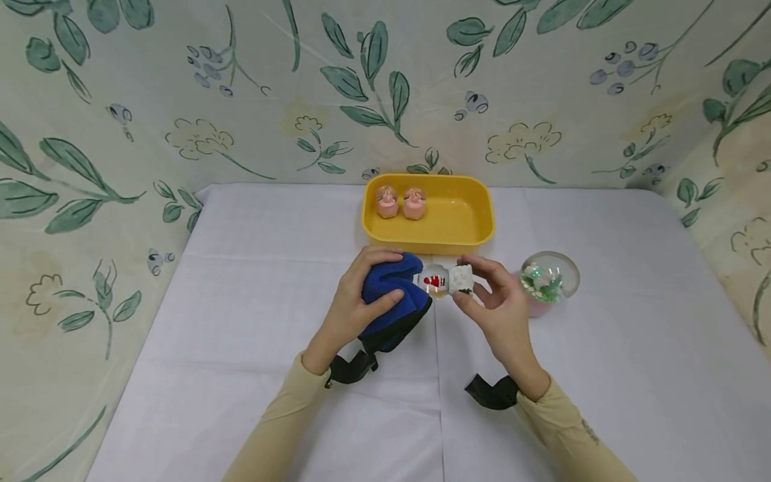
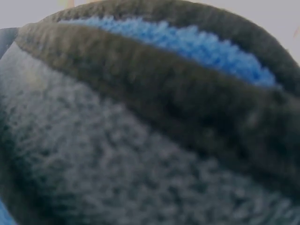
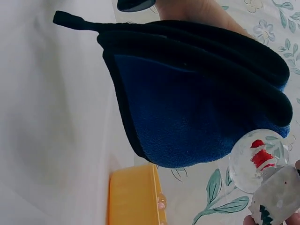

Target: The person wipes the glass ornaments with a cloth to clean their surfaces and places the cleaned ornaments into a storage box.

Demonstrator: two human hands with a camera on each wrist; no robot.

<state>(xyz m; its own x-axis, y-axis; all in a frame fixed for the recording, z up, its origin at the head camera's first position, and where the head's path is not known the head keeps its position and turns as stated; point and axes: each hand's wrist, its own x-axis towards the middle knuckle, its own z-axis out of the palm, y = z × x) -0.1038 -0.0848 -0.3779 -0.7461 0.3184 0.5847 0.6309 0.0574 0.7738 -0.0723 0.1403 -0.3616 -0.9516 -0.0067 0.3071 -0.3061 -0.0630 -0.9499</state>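
In the head view my left hand (image 1: 352, 294) grips a folded blue cloth (image 1: 385, 284) with black edging, thumb on top. My right hand (image 1: 496, 301) pinches the white base of a small snow globe (image 1: 434, 281), tipped on its side with its clear ball toward the cloth. A red figure shows inside the ball. The right wrist view has the cloth (image 3: 187, 112) beside the globe (image 3: 255, 173), the ball at the cloth's edge; whether they touch I cannot tell. Cloth (image 2: 117, 136) fills the left wrist view and hides the left fingers.
A yellow tray (image 1: 464, 231) stands behind my hands with two small pink globe ornaments (image 1: 400, 204) at its left end. To the right of my right hand sits a larger snow globe (image 1: 545, 278) on a pink base. White cloth (image 1: 259, 268) covers the table.
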